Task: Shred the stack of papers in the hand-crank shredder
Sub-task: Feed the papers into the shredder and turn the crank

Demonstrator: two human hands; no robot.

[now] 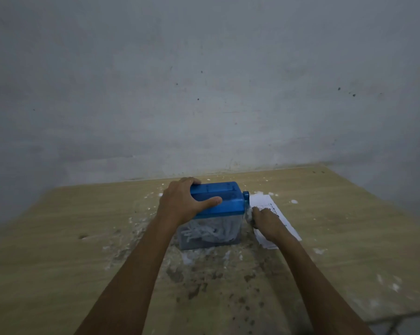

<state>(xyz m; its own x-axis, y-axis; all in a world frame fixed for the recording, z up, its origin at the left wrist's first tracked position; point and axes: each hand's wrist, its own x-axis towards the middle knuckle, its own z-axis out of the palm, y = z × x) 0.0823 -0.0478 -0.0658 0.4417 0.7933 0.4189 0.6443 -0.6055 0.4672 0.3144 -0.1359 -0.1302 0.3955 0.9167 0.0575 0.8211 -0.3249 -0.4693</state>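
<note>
A hand-crank shredder stands on the table's middle, with a blue top [224,198] and a clear bin [211,234] holding white shredded strips. My left hand [183,201] grips the left end of the blue top, thumb lying across its front. My right hand [264,220] is low at the shredder's right side, fingers curled round the blurred crank handle below the blue crank hub [245,196]. A stack of printed white papers [271,209] lies flat on the table to the right of the shredder, partly under my right hand.
The wooden table [83,250] is stained dark in front of the shredder and strewn with small white paper scraps [294,202]. A grey wall [204,93] rises right behind the table. The table's right edge falls off toward a tiled floor [402,322].
</note>
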